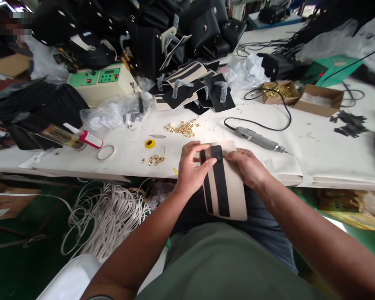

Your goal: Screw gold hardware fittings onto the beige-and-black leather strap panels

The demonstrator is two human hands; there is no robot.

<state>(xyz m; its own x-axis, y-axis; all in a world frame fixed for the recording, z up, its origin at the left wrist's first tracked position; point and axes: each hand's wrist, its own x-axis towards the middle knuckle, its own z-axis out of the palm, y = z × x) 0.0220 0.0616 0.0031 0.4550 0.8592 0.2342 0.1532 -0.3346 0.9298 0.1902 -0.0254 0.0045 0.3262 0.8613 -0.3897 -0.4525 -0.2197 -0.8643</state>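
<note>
I hold a beige bag panel (234, 196) with two black strips running down it, tilted over my lap at the table's front edge. My left hand (192, 168) grips its left side, thumb pressed on the top of the black strips. My right hand (248, 166) is closed on the panel's upper right edge, fingertips near a small stud on the wider black strip. A small cluster of gold metal fittings (156, 159) lies on the white table (331, 158) just left of my left hand.
An electric screwdriver (258, 139) with a black cable lies right of the panel. A larger heap of gold fittings (183, 128), a yellow ring (150, 143), a tape ring (105, 152), a green-faced machine (101, 83), stacked panels (190, 89), cardboard boxes (318, 100) and black bags fill the table. White cord (112, 212) is piled on the floor.
</note>
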